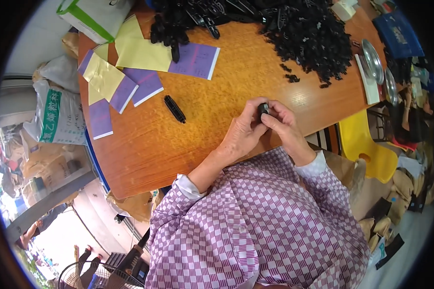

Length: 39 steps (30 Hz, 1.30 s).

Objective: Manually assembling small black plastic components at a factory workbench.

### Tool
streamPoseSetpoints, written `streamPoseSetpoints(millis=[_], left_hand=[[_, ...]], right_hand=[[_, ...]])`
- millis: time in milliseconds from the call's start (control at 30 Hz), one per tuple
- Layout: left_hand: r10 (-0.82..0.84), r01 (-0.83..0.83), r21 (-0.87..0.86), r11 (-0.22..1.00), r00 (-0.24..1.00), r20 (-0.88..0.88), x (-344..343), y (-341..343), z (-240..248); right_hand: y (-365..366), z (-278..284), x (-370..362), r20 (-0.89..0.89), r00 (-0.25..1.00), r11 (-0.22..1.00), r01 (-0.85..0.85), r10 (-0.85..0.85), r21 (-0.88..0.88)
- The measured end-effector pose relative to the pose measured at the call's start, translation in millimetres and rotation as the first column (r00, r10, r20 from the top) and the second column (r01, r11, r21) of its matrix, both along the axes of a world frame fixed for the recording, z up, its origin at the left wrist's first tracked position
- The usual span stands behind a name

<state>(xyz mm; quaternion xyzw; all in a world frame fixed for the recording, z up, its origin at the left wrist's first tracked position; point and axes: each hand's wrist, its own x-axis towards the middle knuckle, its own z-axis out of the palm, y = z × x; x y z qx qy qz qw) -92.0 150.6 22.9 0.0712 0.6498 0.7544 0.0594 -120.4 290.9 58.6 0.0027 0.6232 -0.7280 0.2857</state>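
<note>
Near the front edge of the wooden table, my left hand (242, 131) and my right hand (285, 129) meet, fingers closed around a small black plastic part (263, 109). Only its upper end shows between the fingertips; the rest is hidden. To the left of my hands lies a long, ridged black plastic piece (174, 109), touched by neither hand. A big heap of small black plastic parts (308, 38) covers the far right of the table. Longer black clip-like pieces (188, 17) are piled at the far middle.
Purple and yellow paper sheets (193, 58) lie at the table's far left, beside a white and green bag (89, 21). Metal dishes (372, 60) stand at the right edge. A yellow chair (366, 144) is on the right. White sacks (58, 113) lean left; a fan (99, 274) stands lower left.
</note>
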Motion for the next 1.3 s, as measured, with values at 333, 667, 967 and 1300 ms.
streamPoseSetpoints(millis=[333,667,967,1300], left_hand=[[0.325,-0.481,-0.759,0.440,0.873,-0.365,-114.1,-150.1,10.7],[0.260,-0.292,-0.927,0.234,0.938,-0.229,-131.0,-212.3,-6.9],[0.324,-0.335,0.001,0.942,0.909,0.262,-35.0,-111.8,38.0],[-0.027,-0.103,0.342,0.934,0.934,0.356,21.5,-45.3,12.2]], right_hand=[[91.5,-32.4,-80.3,-0.696,0.634,0.598,0.426,0.338,0.679],[94.6,-40.3,-96.4,-0.772,0.429,0.604,0.481,0.470,0.635],[55.3,6.8,-41.9,-0.851,0.436,0.764,0.428,0.292,0.482],[32.9,20.2,0.8,-0.858,-0.152,0.792,0.489,0.490,0.366]])
